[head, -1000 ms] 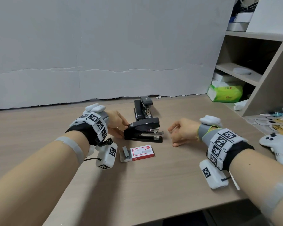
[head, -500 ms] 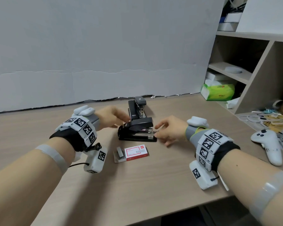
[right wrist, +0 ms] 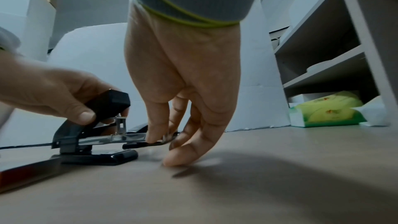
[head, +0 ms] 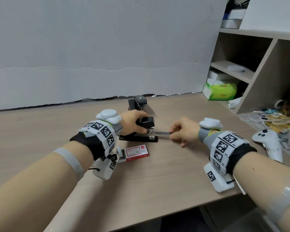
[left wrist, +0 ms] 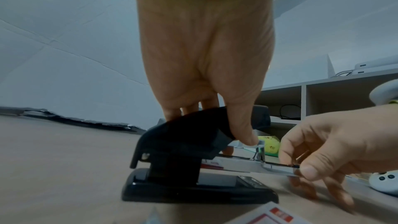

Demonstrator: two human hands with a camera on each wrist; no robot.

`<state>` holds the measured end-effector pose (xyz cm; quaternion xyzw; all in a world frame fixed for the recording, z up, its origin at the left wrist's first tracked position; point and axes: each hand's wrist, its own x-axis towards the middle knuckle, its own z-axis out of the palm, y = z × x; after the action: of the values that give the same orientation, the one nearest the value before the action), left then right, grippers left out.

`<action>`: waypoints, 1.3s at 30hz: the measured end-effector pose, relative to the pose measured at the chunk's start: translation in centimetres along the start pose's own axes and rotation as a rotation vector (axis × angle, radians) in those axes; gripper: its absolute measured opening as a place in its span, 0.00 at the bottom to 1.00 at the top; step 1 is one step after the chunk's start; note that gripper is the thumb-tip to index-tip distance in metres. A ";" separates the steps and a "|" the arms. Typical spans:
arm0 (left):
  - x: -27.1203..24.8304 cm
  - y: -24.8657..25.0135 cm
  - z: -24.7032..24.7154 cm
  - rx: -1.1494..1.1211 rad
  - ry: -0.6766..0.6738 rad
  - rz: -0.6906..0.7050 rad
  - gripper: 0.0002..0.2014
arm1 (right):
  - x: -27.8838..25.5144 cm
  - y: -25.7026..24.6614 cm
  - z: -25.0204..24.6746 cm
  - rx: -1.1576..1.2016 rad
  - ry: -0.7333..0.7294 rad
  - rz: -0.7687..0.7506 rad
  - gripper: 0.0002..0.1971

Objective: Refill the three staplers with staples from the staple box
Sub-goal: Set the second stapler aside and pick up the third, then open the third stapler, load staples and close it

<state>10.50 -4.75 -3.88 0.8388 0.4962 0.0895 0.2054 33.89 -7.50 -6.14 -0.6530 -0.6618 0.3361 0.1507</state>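
A black stapler [head: 146, 123] [left wrist: 187, 149] [right wrist: 107, 103] lies mid-table with its lid raised. My left hand [head: 134, 122] [left wrist: 215, 108] grips that lid from above, thumb on its near side. The stapler's metal staple tray [head: 159, 133] [left wrist: 277, 169] [right wrist: 137, 138] sticks out to the right. My right hand [head: 177, 133] [right wrist: 163, 134] pinches the tray's outer end between thumb and forefinger. A red and white staple box [head: 135, 152] lies just in front, its inner drawer slid out left. Behind stand two more black staplers [head: 137, 104], side by side.
A white game controller [head: 269, 143] and cluttered small items lie at the table's right. A shelf unit [head: 257, 67] with a green tissue pack [head: 221, 92] stands at the back right. A pale wall runs behind the table [head: 40, 131].
My left hand moved on top of the stapler's lid and lifted it. My right hand reached in, took the tray's end and drew it out to the right.
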 end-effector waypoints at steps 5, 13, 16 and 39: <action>0.1 -0.1 0.2 0.009 0.003 -0.003 0.21 | 0.3 -0.6 0.4 -0.171 0.063 -0.011 0.12; 0.0 0.0 0.4 -0.071 0.036 0.003 0.13 | 0.9 -3.7 2.7 -0.257 0.075 -0.115 0.16; -0.3 -0.2 0.4 -0.146 0.034 0.023 0.13 | 1.2 -4.2 3.3 -0.303 0.091 -0.145 0.08; -2.1 -2.9 -1.5 -0.251 0.258 -0.093 0.12 | -0.4 -3.9 1.3 -0.451 0.246 0.005 0.24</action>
<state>6.60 -4.98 -3.72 0.7645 0.5415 0.2480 0.2468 30.10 -7.87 -4.54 -0.7077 -0.6950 0.0986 0.0799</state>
